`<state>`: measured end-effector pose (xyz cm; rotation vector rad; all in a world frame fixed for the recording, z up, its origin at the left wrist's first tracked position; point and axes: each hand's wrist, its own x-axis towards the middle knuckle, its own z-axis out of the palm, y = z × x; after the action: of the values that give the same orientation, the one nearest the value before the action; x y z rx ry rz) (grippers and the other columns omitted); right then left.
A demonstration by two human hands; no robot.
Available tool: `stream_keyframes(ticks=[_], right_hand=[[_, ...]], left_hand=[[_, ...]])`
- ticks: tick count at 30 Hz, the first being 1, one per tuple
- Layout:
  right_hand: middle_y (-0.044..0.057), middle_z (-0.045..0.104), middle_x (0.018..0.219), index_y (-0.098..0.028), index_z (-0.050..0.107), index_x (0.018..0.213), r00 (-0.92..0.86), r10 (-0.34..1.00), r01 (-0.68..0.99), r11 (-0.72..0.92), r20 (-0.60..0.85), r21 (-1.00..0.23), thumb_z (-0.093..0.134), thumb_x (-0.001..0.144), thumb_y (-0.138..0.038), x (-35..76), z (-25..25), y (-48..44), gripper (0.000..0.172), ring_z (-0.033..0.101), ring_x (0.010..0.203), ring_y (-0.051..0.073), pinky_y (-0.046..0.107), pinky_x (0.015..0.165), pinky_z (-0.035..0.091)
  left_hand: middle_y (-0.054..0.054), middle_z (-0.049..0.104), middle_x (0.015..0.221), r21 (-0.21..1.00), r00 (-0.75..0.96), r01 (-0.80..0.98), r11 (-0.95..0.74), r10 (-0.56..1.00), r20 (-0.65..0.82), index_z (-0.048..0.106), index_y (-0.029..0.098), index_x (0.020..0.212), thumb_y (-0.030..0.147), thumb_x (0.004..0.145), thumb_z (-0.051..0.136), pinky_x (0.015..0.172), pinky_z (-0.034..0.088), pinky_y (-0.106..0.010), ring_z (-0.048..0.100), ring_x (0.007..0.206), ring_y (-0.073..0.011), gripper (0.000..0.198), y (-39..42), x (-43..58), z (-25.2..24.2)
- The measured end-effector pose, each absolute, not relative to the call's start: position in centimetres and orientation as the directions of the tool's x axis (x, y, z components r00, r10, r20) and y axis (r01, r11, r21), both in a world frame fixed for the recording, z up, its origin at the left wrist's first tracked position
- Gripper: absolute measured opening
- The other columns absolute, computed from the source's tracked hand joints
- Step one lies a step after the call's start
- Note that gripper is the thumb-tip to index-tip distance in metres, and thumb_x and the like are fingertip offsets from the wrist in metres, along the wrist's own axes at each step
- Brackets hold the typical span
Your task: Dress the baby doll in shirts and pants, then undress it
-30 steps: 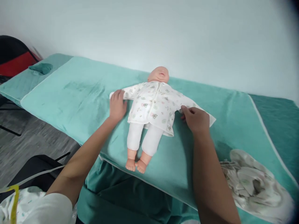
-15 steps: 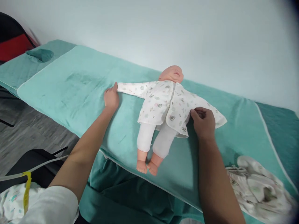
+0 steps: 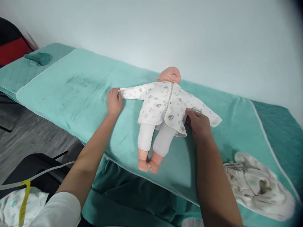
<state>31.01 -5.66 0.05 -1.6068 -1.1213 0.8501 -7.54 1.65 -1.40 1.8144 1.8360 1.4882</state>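
A baby doll (image 3: 169, 75) lies face up on a teal padded bed, its arms out to the sides. It wears a white printed baby jacket (image 3: 153, 104), fastened at the middle of the front. Both legs are white and the feet are bare. At the sleeve end on the image left, my left hand (image 3: 114, 101) is closed around the cuff; the doll's hand there is hidden. My right hand (image 3: 199, 123) pinches the jacket near the armpit on the image right. Beyond it, the other sleeve lies spread out, with no doll hand showing at its opening.
Crumpled printed baby clothes (image 3: 258, 186) lie on the bed (image 3: 82, 104) at the right. A white wall (image 3: 151, 31) runs along the far side. Nearer, at the lower left, are a black chair (image 3: 38, 167), printed cloth (image 3: 9, 205) and a pale tube with a yellow tag (image 3: 24, 201).
My left hand has turned, its fingers now bent over the cuff. My right fingers have shifted slightly at the jacket's side. The whole view has moved a little.
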Motion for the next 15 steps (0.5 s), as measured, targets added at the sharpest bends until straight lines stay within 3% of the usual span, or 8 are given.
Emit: stream_keyframes(ticks=[3, 6, 10, 15], right_hand=[[0.005, 0.069, 0.072, -0.026, 0.065, 0.077, 0.238, 0.954, -0.026, -0.179, -0.180, -0.983, 0.079, 0.075, -0.063, 29.8, 0.4, -5.4, 0.039, 0.070, 0.073, 0.028, 0.046, 0.066, 0.063], [0.005, 0.073, 0.079, -0.025, 0.067, 0.087, 0.118, 0.973, -0.131, -0.184, -0.200, -0.974, 0.082, 0.075, -0.061, 28.7, 1.3, -5.6, 0.040, 0.073, 0.082, 0.029, 0.046, 0.070, 0.065], [0.004, 0.075, 0.083, -0.026, 0.065, 0.087, 0.046, 0.977, -0.201, -0.195, -0.208, -0.960, 0.085, 0.072, -0.057, 27.9, 2.2, -6.1, 0.041, 0.075, 0.086, 0.028, 0.046, 0.072, 0.066], [-0.001, 0.075, 0.087, -0.030, 0.060, 0.087, 0.103, 0.985, -0.215, -0.113, -0.137, -0.970, 0.085, 0.073, -0.054, 27.1, 2.2, -6.4, 0.038, 0.075, 0.094, 0.027, 0.043, 0.076, 0.065]], left_hand=[[-0.012, 0.074, 0.110, 0.841, -0.337, 0.504, -0.198, 0.851, 0.402, 0.068, 0.019, 0.112, 0.038, 0.104, 0.041, 0.098, 0.052, -0.038, 0.067, 0.103, -0.0236, 0.033, -0.2, -6.3, -0.9], [-0.009, 0.076, 0.103, 0.859, -0.335, 0.472, -0.200, 0.860, 0.384, 0.070, 0.020, 0.102, 0.038, 0.103, 0.046, 0.096, 0.051, -0.037, 0.068, 0.100, -0.0233, 0.030, -2.5, -3.8, 0.0], [-0.008, 0.078, 0.109, 0.906, -0.168, 0.373, -0.197, 0.947, 0.275, 0.072, 0.021, 0.107, 0.042, 0.101, 0.053, 0.097, 0.052, -0.039, 0.069, 0.102, -0.0239, 0.029, -4.6, 0.3, 1.0], [-0.008, 0.074, 0.135, 0.998, 0.036, -0.064, -0.023, 0.999, 0.025, 0.069, 0.022, 0.125, 0.049, 0.098, 0.061, 0.106, 0.054, -0.039, 0.068, 0.124, -0.0263, 0.039, -4.2, 3.3, 1.8]])
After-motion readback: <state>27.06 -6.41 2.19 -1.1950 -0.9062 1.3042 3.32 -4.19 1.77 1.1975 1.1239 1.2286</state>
